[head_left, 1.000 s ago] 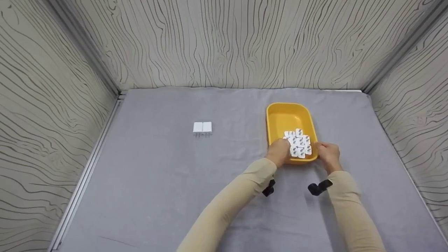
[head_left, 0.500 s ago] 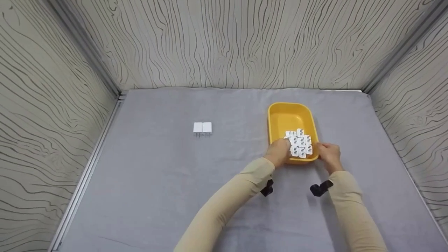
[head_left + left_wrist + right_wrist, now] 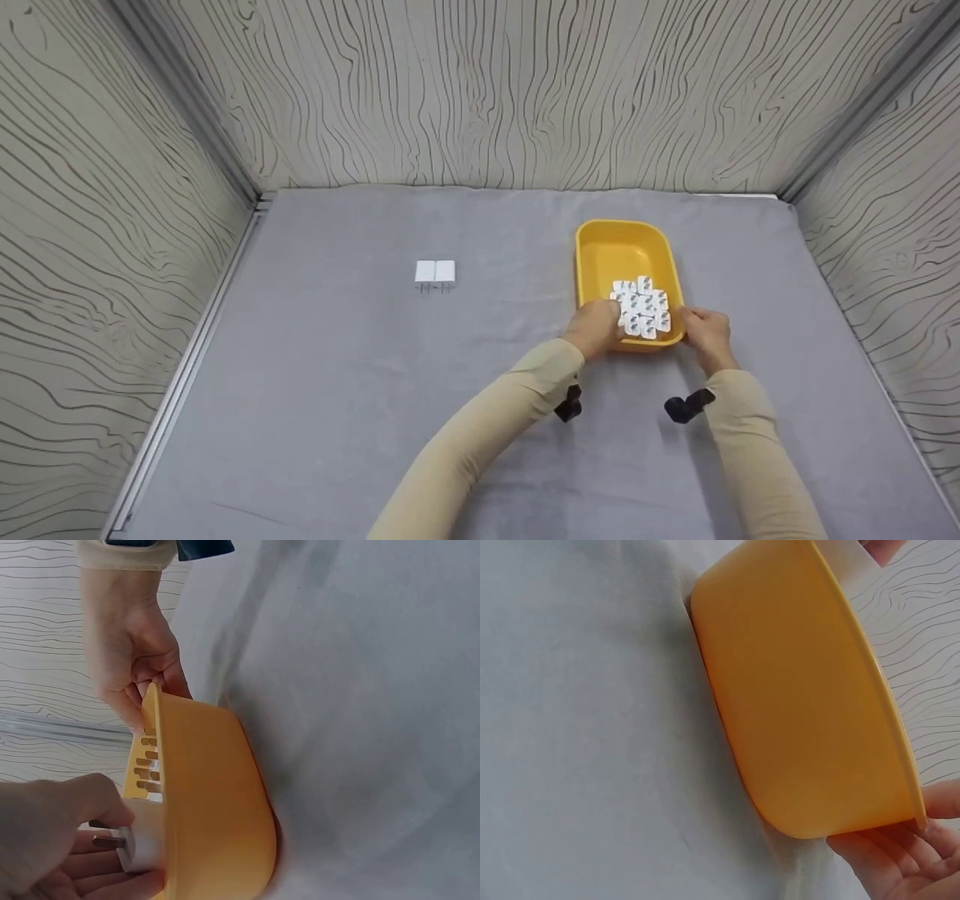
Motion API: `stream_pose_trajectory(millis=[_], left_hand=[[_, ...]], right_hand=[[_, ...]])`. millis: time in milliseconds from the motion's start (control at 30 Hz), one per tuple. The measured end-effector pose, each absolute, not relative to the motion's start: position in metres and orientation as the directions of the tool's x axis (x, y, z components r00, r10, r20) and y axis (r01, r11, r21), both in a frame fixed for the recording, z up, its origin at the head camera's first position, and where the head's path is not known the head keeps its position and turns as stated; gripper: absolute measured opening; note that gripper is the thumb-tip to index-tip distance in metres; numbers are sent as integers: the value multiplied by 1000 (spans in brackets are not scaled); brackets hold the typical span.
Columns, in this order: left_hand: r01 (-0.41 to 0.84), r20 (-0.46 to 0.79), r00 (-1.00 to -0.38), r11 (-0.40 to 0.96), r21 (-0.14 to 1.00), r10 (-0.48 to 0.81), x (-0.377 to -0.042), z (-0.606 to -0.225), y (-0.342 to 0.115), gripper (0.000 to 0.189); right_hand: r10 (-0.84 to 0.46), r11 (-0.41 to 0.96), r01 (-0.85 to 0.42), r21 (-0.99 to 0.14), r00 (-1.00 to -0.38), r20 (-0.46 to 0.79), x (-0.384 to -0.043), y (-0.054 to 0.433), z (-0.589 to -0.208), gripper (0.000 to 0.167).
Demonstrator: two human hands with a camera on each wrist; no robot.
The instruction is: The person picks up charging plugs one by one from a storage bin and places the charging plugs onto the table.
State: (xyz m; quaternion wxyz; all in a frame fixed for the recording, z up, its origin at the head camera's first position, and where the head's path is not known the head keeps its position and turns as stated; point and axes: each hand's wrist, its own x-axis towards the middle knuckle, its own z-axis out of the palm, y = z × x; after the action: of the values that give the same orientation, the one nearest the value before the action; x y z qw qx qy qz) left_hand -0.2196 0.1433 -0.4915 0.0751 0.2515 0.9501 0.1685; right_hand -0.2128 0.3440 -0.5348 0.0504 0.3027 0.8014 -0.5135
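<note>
A yellow plastic bin sits right of centre on the cloth, with several white plug adapters packed at its near end, prongs up. At the bin's near left side my left hand holds one white plug adapter just inside the rim; its metal prongs point toward the palm in the left wrist view. The right hand grips the bin's near right edge, thumb at the rim and fingers under it in the right wrist view.
Two more white plug adapters lie side by side on the grey cloth, left of the bin, prongs toward me. Wood-patterned panels enclose the back and sides. A black camera mount hangs at each wrist.
The bin has shifted slightly to the right, with both hands staying at its near end. The left forearm has moved a little to the left.
</note>
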Motion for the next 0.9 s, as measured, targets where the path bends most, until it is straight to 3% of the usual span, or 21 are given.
stream_pose_trajectory(millis=[367,667,900], left_hand=[[471,-55,-855,816,336,516,-222,-485,140,17],[444,-91,-855,810,383,511,-224,-483,135,15],[473,-26,-848,777,415,530,-228,-482,128,17]], right_hand=[[436,276,551,-788,-802,-409,-214,344,-539,52],[432,267,525,-808,-815,-386,-214,344,-539,50],[441,252,507,-824,-819,-369,-213,343,-540,49]])
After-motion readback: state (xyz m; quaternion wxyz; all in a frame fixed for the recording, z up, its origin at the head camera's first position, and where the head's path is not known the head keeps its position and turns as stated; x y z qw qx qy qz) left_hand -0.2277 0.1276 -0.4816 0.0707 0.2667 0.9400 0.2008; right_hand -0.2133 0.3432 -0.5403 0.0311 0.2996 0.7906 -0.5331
